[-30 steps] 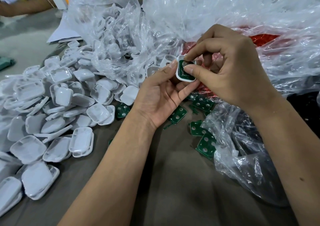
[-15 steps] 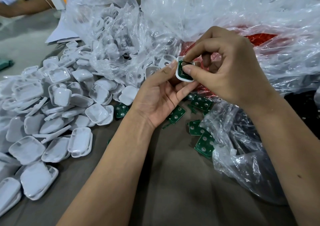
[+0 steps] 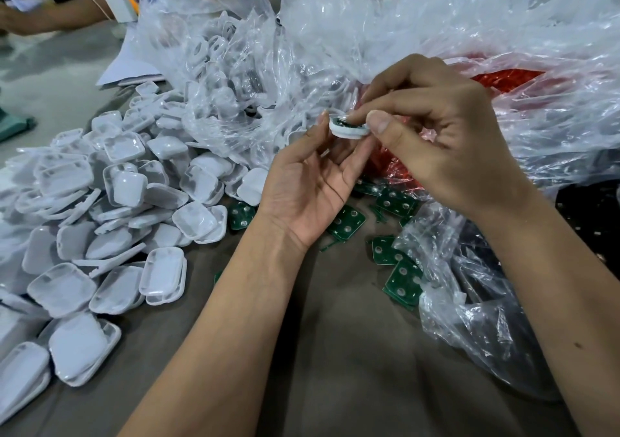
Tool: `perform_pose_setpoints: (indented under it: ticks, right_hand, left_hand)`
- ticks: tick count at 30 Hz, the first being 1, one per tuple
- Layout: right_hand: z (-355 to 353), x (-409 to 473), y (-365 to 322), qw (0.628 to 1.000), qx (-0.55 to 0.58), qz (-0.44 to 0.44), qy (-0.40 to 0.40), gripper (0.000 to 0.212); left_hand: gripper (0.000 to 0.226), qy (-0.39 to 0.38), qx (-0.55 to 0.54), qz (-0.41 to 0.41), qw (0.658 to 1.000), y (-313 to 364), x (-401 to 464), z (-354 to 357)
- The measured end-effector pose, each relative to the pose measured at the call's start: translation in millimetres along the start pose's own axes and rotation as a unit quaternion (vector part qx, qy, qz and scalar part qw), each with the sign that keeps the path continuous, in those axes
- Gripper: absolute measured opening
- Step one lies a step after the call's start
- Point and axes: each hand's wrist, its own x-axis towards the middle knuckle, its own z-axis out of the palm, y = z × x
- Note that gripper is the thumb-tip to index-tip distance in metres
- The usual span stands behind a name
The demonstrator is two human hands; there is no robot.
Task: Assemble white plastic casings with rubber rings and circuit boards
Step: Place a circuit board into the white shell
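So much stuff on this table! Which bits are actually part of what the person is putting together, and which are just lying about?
Part of the job:
- casing with a green board in it, held by the left hand and right hand
- casing pile
- loose boards

Just lying about:
- plastic bags
- paper
- white charger
- another person's arm

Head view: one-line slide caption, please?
Both hands hold a white casing with a green board inside, above loose circuit boards.
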Motion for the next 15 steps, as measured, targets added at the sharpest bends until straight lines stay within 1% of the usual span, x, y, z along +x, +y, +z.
perform_pose_setpoints:
  ticks: [2, 4, 9, 15]
  right_hand:
    - [0.3, 0.3, 0.1, 1.0, -0.014, -0.012, -0.007, 0.017]
    - [0.3, 0.5, 1.1, 0.999, -0.028, -0.02, -0.009, 0.022]
    - [0.1, 0.9, 3.2, 1.0, -0.008, -0.018, -0.006, 0.023]
    - [-1.0, 1.2, 4.7, 1.0, 0.0, -0.021, -0.008, 0.021]
  left_hand:
    - [0.05, 0.006, -0.011, 0.003, 1.0, 0.3, -0.2, -0.5]
    - [0.049, 0.009, -0.007, 0.007, 1.0, 0.4, -0.4, -1.3]
    - [0.025, -0.006, -0.02, 0.012, 1.0, -0.8, -3.0, -2.0]
    - [0.018, -0.015, 0.009, 0.027, 0.999, -1.7, -3.0, -2.3]
